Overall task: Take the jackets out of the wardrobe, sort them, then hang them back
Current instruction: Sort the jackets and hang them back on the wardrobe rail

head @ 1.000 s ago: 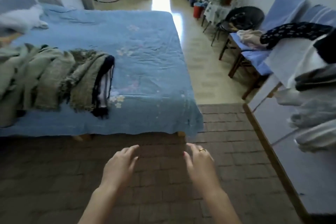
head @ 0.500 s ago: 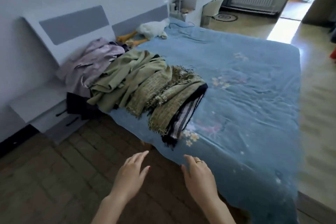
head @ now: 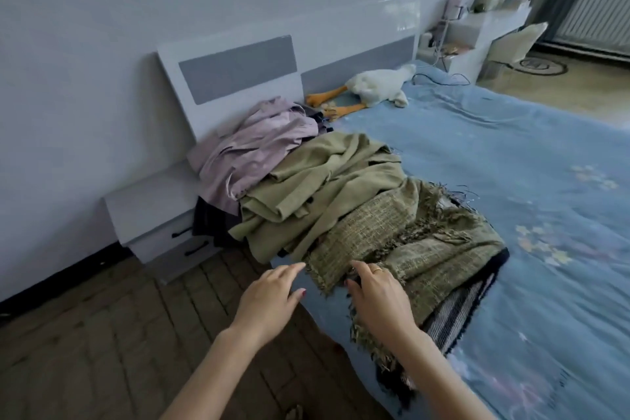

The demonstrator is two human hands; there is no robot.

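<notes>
A heap of jackets lies on the near left part of the blue bed (head: 531, 181). Nearest is a green tweed jacket (head: 426, 242) with frayed fringe and a dark striped lining. Behind it lies a plain olive jacket (head: 327, 181), then a pale lilac jacket (head: 252, 150) against the headboard, with dark cloth (head: 208, 222) under them. My right hand (head: 378, 300) rests on the tweed jacket's near edge, fingers spread, a ring on one finger. My left hand (head: 269, 300) hovers open just left of that edge, fingertips close to the fringe.
A white nightstand (head: 153, 215) with two drawers stands left of the bed on the dark brick-pattern floor (head: 102, 351). A white plush goose (head: 371, 85) lies by the headboard. White shelving (head: 477, 34) and a radiator (head: 593, 17) are at the far right.
The view has turned left from the room's far side to the jacket heap and come close. Both hands have reached forward; the right now lies on the tweed jacket.
</notes>
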